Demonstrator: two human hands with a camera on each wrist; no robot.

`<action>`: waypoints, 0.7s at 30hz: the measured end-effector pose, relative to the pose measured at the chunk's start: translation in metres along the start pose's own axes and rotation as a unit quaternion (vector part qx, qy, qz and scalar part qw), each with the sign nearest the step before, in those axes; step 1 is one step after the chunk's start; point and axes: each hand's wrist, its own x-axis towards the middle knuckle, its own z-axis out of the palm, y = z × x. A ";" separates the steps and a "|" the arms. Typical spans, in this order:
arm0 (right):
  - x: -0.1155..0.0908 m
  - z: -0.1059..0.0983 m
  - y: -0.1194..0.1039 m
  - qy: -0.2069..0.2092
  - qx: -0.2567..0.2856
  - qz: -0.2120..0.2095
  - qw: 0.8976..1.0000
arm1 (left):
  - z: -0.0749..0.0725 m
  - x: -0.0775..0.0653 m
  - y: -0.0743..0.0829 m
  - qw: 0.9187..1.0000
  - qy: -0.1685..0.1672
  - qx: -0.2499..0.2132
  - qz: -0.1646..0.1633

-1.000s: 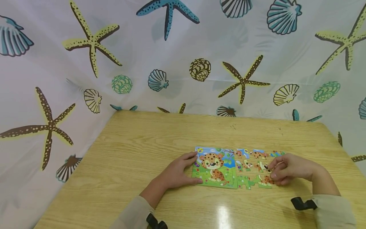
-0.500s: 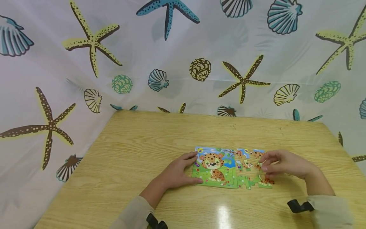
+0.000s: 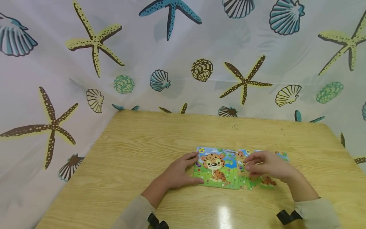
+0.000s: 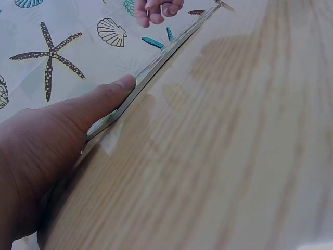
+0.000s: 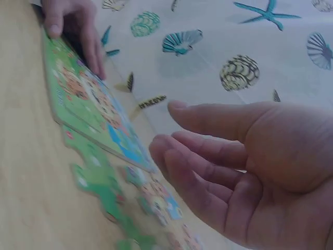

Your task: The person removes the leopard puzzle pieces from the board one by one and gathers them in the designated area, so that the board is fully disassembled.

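Note:
A leopard-cub picture puzzle board (image 3: pixel 218 170) lies flat on the table. At its left side rests my left hand (image 3: pixel 178 171), with the thumb on the near corner and the fingers spread along the edge; the left wrist view shows the thumb (image 4: pixel 112 94) extended at the board's rim. My right hand (image 3: pixel 268 167) hovers over jigsaw pieces (image 3: pixel 246 183) laid in rows at the board's right, covering part of them. In the right wrist view this hand (image 5: pixel 250 156) has loosely bent fingers, a gap below the thumb and nothing held.
The wooden table (image 3: pixel 143 133) extends on all sides of the puzzle. Behind it hangs a white cloth (image 3: pixel 177 98) printed with starfish and shells. Each sleeve carries a black wrist strap clip (image 3: pixel 288 217).
My right hand has moved left across the jigsaw pieces towards the board, uncovering a piece at the far right. The left hand stays on the board. The head view has shifted slightly.

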 end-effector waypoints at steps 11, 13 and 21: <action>0.013 0.043 -0.006 0.020 -0.002 -0.047 0.999 | 0.002 0.000 0.001 1.000 -0.004 0.013 0.006; 0.014 0.047 -0.008 0.026 -0.013 -0.049 0.998 | 0.001 0.000 0.002 1.000 -0.004 0.012 0.006; 0.020 0.055 -0.009 0.031 0.007 -0.039 0.999 | -0.001 -0.001 0.002 1.000 -0.005 0.017 -0.002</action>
